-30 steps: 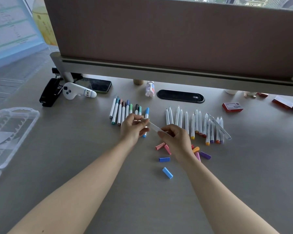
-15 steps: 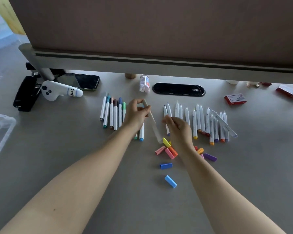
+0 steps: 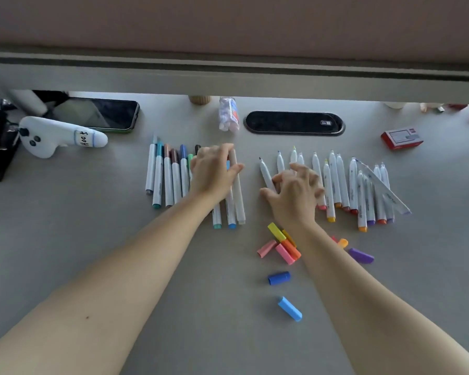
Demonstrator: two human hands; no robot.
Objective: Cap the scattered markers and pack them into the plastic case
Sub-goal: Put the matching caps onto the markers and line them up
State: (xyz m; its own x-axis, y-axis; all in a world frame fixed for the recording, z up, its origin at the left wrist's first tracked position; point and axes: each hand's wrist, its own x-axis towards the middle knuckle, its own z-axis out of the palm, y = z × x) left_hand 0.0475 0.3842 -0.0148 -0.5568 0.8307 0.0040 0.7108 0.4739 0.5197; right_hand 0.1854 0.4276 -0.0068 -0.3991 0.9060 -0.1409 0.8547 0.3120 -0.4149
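Left hand [image 3: 214,171] rests its fingers on a grey marker [image 3: 237,190] (grip unclear); right hand [image 3: 295,193], fingers spread, touches an uncapped marker [image 3: 266,173] on the worktop [image 3: 92,239].

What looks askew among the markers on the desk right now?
One uncapped marker lies diagonally across the right-hand row, while its neighbours lie parallel. Loose caps sit scattered near the right hand. The plastic case is out of view.
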